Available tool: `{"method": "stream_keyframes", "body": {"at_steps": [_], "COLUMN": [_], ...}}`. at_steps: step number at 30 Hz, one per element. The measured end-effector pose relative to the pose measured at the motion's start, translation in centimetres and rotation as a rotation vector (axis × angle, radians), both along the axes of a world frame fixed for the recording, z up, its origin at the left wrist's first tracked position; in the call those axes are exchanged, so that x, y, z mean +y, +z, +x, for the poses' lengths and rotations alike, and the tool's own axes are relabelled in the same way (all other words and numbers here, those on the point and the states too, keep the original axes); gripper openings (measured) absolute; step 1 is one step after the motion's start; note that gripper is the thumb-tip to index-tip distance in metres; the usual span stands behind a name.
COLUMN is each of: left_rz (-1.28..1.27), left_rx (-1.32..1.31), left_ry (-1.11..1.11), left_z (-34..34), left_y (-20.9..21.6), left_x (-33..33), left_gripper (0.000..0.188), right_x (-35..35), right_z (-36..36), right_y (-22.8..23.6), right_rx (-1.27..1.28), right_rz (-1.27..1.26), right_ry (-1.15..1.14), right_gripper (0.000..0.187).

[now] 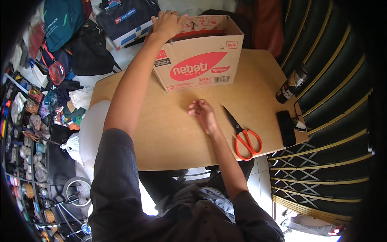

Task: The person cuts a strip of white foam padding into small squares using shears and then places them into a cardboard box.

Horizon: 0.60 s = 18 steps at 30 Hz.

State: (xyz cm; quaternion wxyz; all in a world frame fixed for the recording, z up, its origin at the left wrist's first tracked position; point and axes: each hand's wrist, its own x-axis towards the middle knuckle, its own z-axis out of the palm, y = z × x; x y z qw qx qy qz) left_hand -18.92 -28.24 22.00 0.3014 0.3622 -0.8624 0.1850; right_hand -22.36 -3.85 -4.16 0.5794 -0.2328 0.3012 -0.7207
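An upright cardboard box [185, 50] with red printing stands at the far side of the wooden table [173, 137], its top open. My left hand [166, 25] reaches across and grips the box's top left edge, fingers over the outer side and thumb toward the inside. Nearer to me, my right hand [204, 116] hovers or rests over the table's middle. Its fingers are loosely bent and apart, with nothing in them. To its right lies a pair of scissors [244, 139] with orange handles, black blades pointing away. Something red shows inside the box; its lower contents are hidden.
At the table's right edge are a dark bottle [290, 84], a black phone [286, 128] and a cable [297, 115]. A folding metal gate [322, 141] runs along the right. Bags [125, 20] sit beyond the table, and a white plastic chair [94, 129] stands at left.
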Motion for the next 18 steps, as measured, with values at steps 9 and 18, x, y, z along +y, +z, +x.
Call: {"method": "stream_keyframes", "body": {"at_steps": [9, 18], "left_rz": [0.071, 0.201], "left_rx": [0.223, 0.250], "left_ry": [-0.057, -0.110], "left_z": [0.6, 0.2], "left_y": [1.0, 0.3], "left_x": [1.1, 1.3], "left_gripper": [0.056, 0.067], "right_x": [-0.2, -0.1], "right_z": [-0.2, -0.6], "right_y": [0.0, 0.1], "right_rx": [-0.042, -0.081], "right_rz": [0.005, -0.022], "right_ry": [0.010, 0.054], "right_gripper": [0.027, 0.027]}}
